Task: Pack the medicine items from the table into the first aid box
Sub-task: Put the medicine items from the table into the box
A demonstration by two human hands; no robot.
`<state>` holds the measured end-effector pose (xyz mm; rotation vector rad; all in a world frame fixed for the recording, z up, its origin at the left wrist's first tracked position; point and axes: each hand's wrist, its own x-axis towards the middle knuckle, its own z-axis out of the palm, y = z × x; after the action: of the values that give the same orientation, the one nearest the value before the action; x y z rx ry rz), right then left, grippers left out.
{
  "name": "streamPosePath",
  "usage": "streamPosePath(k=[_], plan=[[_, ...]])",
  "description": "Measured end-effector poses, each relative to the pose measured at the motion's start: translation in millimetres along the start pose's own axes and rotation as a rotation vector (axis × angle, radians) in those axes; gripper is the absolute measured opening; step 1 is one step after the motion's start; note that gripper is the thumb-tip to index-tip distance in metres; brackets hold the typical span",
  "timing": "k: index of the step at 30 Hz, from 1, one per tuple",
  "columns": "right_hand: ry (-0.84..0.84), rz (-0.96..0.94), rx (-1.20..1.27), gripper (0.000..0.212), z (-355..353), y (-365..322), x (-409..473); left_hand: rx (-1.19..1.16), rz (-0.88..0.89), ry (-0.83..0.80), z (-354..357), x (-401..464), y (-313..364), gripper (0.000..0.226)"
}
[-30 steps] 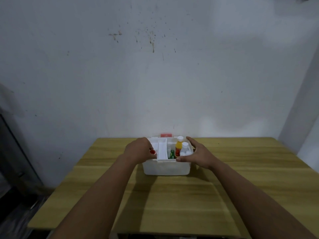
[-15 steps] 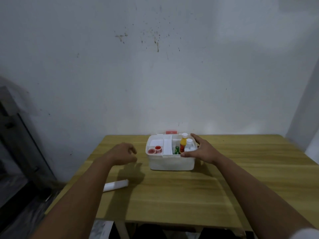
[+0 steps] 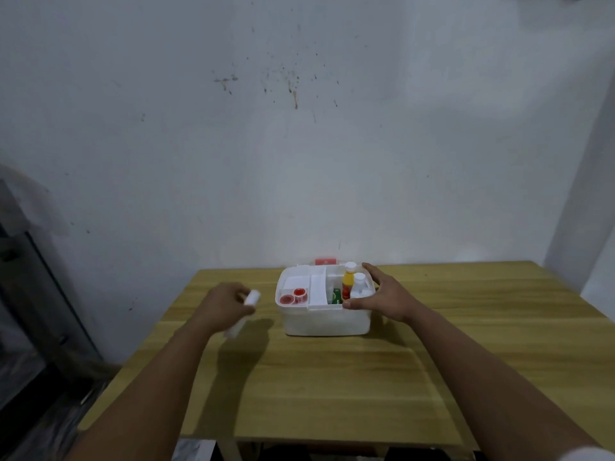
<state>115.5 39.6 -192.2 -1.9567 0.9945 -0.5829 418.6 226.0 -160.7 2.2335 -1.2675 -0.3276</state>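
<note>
A white first aid box (image 3: 324, 322) stands open at the back middle of the wooden table (image 3: 366, 377). Its left tray section holds two red tape rolls (image 3: 293, 296); a yellow bottle (image 3: 348, 281), a white bottle (image 3: 358, 285) and a green item (image 3: 336, 296) stand in its right section. My right hand (image 3: 382, 294) grips the box's right rim. Left of the box, my left hand (image 3: 221, 306) is raised above the table and closed around a white tube (image 3: 244, 311), which is blurred by motion.
A white wall rises right behind the table. A dark frame and dark floor lie past the table's left edge. The table's front edge runs close to me. Bare wood stretches in front of and right of the box.
My left hand left the box's rim, went down left to the white tube lying on the table, and now holds it lifted beside the box. My right hand stayed on the box.
</note>
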Motion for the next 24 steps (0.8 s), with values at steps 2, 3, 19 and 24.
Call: streamPosePath(k=[2, 3, 19, 24], plan=[[0.001, -0.001, 0.009, 0.135, 0.2, 1.2, 1.2, -0.159, 0.037, 0.085, -4.2, 11.2, 32.5, 0.041], [0.001, -0.001, 0.014, 0.135, 0.4, 1.9, 1.5, -0.222, 0.054, 0.097, -4.6, 17.1, 48.5, 0.043], [-0.052, -0.035, 0.011, 0.122, -9.2, 2.4, 4.5, 0.340, 0.128, 0.113, 59.4, 66.9, 121.1, 0.027], [0.018, 0.033, 0.106, 0.117, -21.2, 2.7, 21.6, 0.104, 0.023, 0.188, 44.4, 92.7, 88.5, 0.037]])
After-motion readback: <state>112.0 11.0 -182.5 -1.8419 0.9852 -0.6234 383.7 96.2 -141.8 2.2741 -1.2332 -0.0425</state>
